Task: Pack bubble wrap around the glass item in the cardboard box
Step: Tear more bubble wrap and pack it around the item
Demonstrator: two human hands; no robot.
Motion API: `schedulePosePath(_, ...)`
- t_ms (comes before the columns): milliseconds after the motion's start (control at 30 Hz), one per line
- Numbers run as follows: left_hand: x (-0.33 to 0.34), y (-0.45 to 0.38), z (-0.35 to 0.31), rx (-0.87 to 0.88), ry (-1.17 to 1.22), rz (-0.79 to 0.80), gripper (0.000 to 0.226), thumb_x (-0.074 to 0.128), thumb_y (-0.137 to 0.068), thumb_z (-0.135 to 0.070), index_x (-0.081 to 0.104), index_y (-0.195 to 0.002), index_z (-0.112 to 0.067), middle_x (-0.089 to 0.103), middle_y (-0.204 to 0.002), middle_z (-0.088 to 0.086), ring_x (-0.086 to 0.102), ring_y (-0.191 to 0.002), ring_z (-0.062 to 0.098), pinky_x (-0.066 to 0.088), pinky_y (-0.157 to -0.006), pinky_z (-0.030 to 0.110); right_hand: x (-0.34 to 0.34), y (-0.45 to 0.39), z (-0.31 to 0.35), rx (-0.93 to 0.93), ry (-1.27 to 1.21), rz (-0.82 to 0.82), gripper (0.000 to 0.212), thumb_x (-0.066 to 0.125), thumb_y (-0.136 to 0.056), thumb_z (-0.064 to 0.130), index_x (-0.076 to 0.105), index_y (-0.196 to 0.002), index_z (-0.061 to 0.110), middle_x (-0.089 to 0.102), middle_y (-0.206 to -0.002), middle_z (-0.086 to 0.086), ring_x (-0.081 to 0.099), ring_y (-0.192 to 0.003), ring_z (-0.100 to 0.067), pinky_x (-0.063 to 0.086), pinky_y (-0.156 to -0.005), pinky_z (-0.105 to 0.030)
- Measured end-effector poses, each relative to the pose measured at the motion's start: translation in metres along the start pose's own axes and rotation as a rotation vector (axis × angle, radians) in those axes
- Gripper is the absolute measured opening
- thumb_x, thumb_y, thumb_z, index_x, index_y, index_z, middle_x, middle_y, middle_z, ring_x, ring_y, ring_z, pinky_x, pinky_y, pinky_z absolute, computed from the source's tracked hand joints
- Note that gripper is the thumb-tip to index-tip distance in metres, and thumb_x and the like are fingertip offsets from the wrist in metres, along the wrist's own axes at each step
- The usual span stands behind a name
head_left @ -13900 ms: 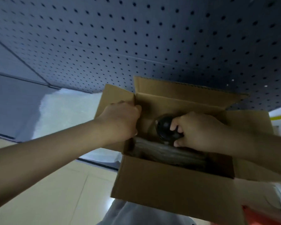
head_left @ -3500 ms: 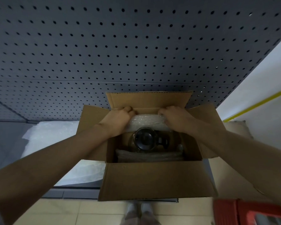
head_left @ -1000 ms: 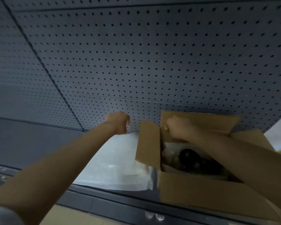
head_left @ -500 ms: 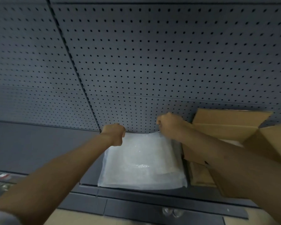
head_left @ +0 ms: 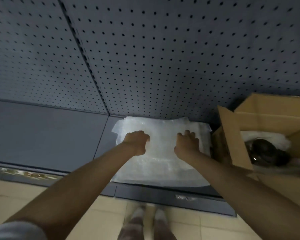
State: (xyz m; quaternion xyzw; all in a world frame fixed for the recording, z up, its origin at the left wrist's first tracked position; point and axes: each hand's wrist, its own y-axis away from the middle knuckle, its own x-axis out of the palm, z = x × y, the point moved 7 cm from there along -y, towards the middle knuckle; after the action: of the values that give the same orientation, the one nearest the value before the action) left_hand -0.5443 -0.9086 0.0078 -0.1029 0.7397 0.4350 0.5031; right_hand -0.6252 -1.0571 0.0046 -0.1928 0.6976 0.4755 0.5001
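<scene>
A stack of clear bubble wrap sheets lies on the dark shelf against the pegboard. My left hand rests on its left-middle with the fingers curled into the top sheet. On the right-middle, my right hand has its fingers bent down onto the same sheet. To the right stands the open cardboard box. Inside it the dark glass item has white bubble wrap packed behind it. Neither hand touches the box.
A dark perforated pegboard rises right behind the shelf. The shelf's front edge runs below the wrap. Beige floor tiles and my feet show beneath it. The box's left flap stands close to the wrap's right edge.
Both hands left the box and went left to the stack. In the last half second they came from its far edge to its middle. My view shifted left.
</scene>
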Motion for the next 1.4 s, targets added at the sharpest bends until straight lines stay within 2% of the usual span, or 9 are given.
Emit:
schedulePosePath(133, 0.015, -0.023, -0.017, 0.114, 0.018, -0.021, 0.062, 0.059, -0.088, -0.018, 0.038, -0.146, -0.029, 0.036, -0.145, 0.006, 0.041, -0.129, 0.026, 0.041, -0.101, 0.036, 0.023, -0.016, -0.014, 0.065, -0.018, -0.010, 0.047, 0.053, -0.092, 0.024, 0.043, -0.138, 0.020, 0.023, -0.150, -0.016, 0.026, -0.135, -0.035, 0.032, -0.106, -0.043)
schedulePosePath(400, 0.026, -0.038, -0.017, 0.165, -0.035, -0.095, 0.056, 0.060, -0.089, -0.029, 0.043, -0.142, -0.033, 0.034, -0.142, 0.006, 0.039, -0.126, 0.026, 0.045, -0.099, 0.037, 0.015, -0.015, -0.022, 0.167, -0.157, -0.257, 0.031, 0.060, -0.087, 0.032, 0.057, -0.117, 0.024, 0.015, -0.154, -0.013, 0.019, -0.137, -0.035, 0.026, -0.108, -0.045)
schedulePosePath(500, 0.025, -0.038, -0.016, 0.167, 0.001, -0.090, 0.056, 0.060, -0.089, -0.029, 0.043, -0.142, -0.033, 0.033, -0.142, 0.006, 0.037, -0.127, 0.026, 0.045, -0.100, 0.038, 0.009, -0.012, -0.028, 0.226, -0.298, -0.295, 0.051, 0.065, -0.084, 0.029, 0.046, -0.130, 0.020, 0.036, -0.143, -0.014, 0.033, -0.130, -0.034, 0.031, -0.103, -0.043)
schedulePosePath(600, 0.026, -0.037, -0.015, 0.161, 0.045, -0.084, 0.057, 0.061, -0.088, -0.027, 0.043, -0.142, -0.030, 0.032, -0.143, 0.005, 0.035, -0.128, 0.025, 0.044, -0.102, 0.038, 0.005, -0.011, -0.035, 0.327, -0.428, -0.300, 0.071, 0.073, -0.079, 0.028, 0.035, -0.138, 0.018, 0.045, -0.135, -0.016, 0.043, -0.125, -0.035, 0.036, -0.101, -0.043)
schedulePosePath(733, 0.028, -0.033, -0.014, 0.173, 0.064, -0.073, 0.061, 0.061, -0.089, -0.025, 0.039, -0.145, -0.029, 0.027, -0.148, 0.005, 0.032, -0.133, 0.026, 0.040, -0.104, 0.038, 0.017, -0.016, -0.048, 0.472, -0.534, -0.041, 0.096, 0.076, -0.073, 0.047, 0.026, -0.146, 0.010, 0.044, -0.144, -0.015, 0.043, -0.131, -0.034, 0.037, -0.106, -0.042)
schedulePosePath(867, 0.035, -0.026, -0.013, 0.207, 0.101, -0.042, 0.066, 0.059, -0.090, -0.022, 0.032, -0.149, -0.025, 0.017, -0.156, 0.006, 0.022, -0.141, 0.026, 0.035, -0.111, 0.039, 0.018, -0.012, -0.044, 0.450, -0.541, 0.056, 0.073, 0.074, -0.074, 0.043, 0.048, -0.135, 0.010, 0.049, -0.139, -0.013, 0.049, -0.126, -0.033, 0.044, -0.102, -0.038)
schedulePosePath(1000, 0.042, -0.017, -0.009, 0.243, 0.237, -0.006, 0.063, 0.059, -0.091, -0.017, 0.034, -0.149, -0.021, 0.010, -0.159, 0.003, 0.011, -0.147, 0.024, 0.027, -0.118, 0.036, 0.005, -0.001, -0.026, 0.408, -0.605, -0.004, 0.046, 0.066, -0.082, 0.026, 0.054, -0.122, 0.009, 0.062, -0.120, -0.012, 0.061, -0.108, -0.031, 0.050, -0.081, -0.031)
schedulePosePath(1233, 0.038, -0.006, 0.009, 0.220, 0.450, -0.111, 0.037, 0.055, -0.093, -0.010, 0.056, -0.128, -0.020, 0.029, -0.146, 0.002, 0.032, -0.135, 0.019, 0.032, -0.106, 0.021, -0.018, 0.027, 0.031, 0.207, -0.685, -0.086, 0.048, 0.062, -0.084, 0.020, 0.035, -0.123, 0.011, 0.059, -0.115, -0.008, 0.061, -0.093, -0.025, 0.048, -0.068, -0.031)
schedulePosePath(1400, 0.028, 0.000, 0.053, -0.063, 0.682, -0.272, 0.027, 0.046, -0.096, -0.005, 0.066, -0.112, -0.011, 0.054, -0.125, 0.007, 0.059, -0.106, 0.019, 0.044, -0.081, 0.019, -0.012, 0.036, 0.077, 0.134, -0.775, -0.103, 0.071, 0.065, -0.081, 0.017, 0.019, -0.135, 0.025, 0.058, -0.116, -0.006, 0.063, -0.095, -0.025, 0.052, -0.067, -0.034)
